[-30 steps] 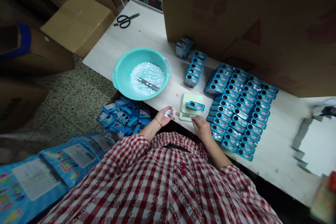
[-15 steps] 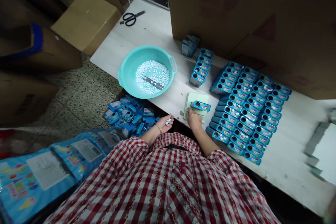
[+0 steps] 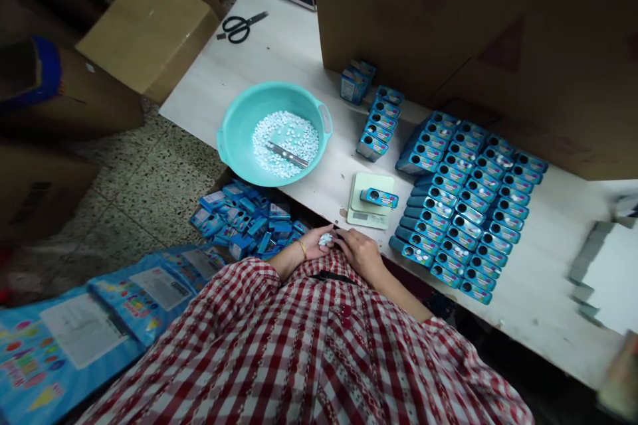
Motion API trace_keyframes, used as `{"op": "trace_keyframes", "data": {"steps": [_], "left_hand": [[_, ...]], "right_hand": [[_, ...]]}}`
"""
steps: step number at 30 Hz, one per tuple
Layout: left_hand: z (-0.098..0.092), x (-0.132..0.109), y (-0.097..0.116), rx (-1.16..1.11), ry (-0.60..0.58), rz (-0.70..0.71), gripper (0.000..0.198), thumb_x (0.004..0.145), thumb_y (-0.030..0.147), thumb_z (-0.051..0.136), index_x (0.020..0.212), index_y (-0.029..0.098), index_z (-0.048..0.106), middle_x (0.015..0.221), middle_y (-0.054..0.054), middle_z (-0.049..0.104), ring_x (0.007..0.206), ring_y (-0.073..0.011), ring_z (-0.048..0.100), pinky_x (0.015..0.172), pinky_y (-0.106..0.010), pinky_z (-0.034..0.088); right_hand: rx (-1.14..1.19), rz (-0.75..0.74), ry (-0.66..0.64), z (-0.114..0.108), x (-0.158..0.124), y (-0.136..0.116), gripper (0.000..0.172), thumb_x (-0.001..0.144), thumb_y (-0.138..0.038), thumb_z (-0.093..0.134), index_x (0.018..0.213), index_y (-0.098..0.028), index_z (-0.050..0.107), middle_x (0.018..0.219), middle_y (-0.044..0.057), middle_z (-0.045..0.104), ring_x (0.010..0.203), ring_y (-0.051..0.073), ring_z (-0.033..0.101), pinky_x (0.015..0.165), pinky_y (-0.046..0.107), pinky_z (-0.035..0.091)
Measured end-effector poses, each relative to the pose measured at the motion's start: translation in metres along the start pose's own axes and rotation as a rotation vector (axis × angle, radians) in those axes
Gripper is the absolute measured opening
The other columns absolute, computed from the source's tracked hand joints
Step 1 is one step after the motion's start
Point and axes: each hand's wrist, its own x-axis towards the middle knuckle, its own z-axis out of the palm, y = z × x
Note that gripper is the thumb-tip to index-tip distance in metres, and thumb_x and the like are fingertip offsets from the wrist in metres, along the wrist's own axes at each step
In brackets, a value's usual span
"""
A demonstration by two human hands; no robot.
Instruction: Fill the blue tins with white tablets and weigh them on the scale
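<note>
Left hand (image 3: pixel 313 246) cups white tablets (image 3: pixel 325 239); right hand (image 3: pixel 365 254), its hold indiscernible, adjoins it; beyond both, nearer the right, a blue box (image 3: pixel 381 198) sits on the scale (image 3: pixel 375 181), long axis crosswise

Cool, dim light shows best on the pale desk (image 3: pixel 294 46), while the tall cardboard (image 3: pixel 423 20) along its back edge sinks into brown shadow. Darkness pools under the front edge. Toward the right end, the white stack (image 3: pixel 611 272) blurs, and wide-angle stretching bends the margins.
</note>
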Motion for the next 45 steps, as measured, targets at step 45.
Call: {"op": "trace_keyframes", "data": {"steps": [45], "left_hand": [[0.068,0.084,0.062,0.837,0.327,0.424,0.034,0.071,0.003,0.051,0.101,0.012,0.063,0.042,0.005,0.043,0.038,-0.0047,0.035,0.034,-0.014,0.023]], "right_hand": [[-0.112,0.291,0.288,-0.051,0.008,0.097,0.054,0.078,-0.037,0.05,0.128,-0.019,0.036,0.126,0.01,0.042,0.115,0.025,0.037,0.092,0.041,0.035]]}}
